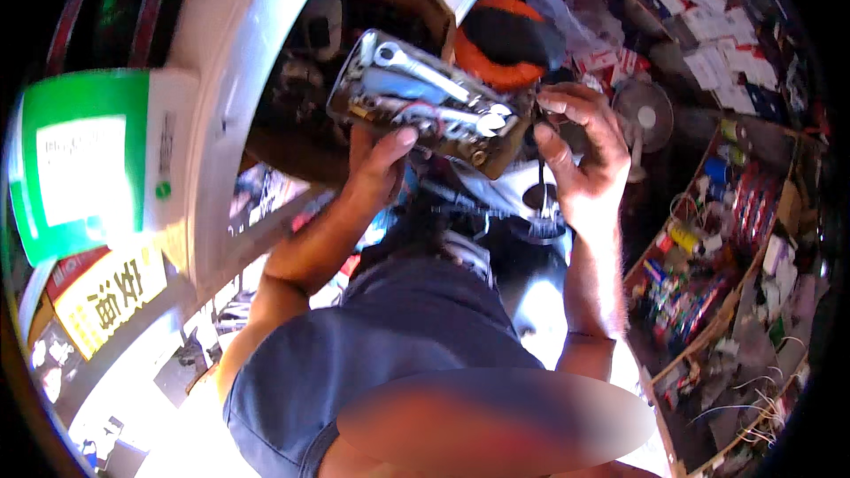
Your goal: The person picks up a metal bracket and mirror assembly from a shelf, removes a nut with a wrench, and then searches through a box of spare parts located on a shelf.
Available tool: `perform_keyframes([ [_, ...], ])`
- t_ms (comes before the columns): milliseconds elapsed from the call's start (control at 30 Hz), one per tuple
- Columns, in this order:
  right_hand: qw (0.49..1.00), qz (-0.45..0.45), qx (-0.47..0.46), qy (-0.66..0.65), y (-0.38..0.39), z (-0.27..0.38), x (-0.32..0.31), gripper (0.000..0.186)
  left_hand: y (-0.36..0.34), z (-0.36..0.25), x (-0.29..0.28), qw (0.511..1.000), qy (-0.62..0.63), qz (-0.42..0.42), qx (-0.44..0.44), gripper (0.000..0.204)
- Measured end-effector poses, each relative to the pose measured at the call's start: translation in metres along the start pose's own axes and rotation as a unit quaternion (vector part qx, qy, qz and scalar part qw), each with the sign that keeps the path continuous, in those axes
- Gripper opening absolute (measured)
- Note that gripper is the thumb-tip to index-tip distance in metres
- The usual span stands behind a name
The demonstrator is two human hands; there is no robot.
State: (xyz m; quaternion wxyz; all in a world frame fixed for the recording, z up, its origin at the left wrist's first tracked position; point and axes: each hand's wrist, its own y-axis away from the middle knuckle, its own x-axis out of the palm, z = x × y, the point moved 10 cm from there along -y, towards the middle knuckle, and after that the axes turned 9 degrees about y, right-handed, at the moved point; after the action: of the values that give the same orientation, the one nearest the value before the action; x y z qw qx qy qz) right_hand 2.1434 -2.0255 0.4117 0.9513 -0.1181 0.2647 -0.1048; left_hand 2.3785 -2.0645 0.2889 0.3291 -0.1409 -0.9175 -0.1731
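My left hand [386, 152] grips the near side of a narrow metal tray [340, 104], with its thumb along the edge and its other fingers hidden underneath. Inside the tray lie several tools, among them a silver ratchet spanner [421, 69] and an open-ended spanner [487, 121]. A blue item [391, 85] and small metal pieces are mixed in with them. Just off the tray's right end is my right hand [591, 146], its thumb and curved fingers apart. I can make out nothing held in it, though the background between its fingers is dark.
Behind the tray stands a cardboard box [432, 2], beside a round orange and black object [503, 40]. A fan [645, 113] stands to the right, near wooden trays [708, 323] crowded with small goods. A green and white box [88, 159] is at the far left.
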Motion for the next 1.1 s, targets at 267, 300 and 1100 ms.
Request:
perform_keyframes([
  [267, 0.975, -0.043, 0.016, 0.215, 0.109, 0.068, -0.048, 0.045, 0.067, 0.034, 0.105, 0.992, 0.064, 0.108, -0.032, 0.056],
  [300, 0.974, -0.040, 0.013, 0.220, 0.117, 0.071, -0.052, 0.047, 0.073, 0.035, 0.112, 0.990, 0.078, 0.116, -0.021, 0.056],
  [1100, 0.971, -0.119, 0.112, 0.173, 0.232, 0.082, -0.112, 0.053, 0.151, 0.067, 0.156, 0.972, 0.113, 0.182, -0.097, 0.063],
])
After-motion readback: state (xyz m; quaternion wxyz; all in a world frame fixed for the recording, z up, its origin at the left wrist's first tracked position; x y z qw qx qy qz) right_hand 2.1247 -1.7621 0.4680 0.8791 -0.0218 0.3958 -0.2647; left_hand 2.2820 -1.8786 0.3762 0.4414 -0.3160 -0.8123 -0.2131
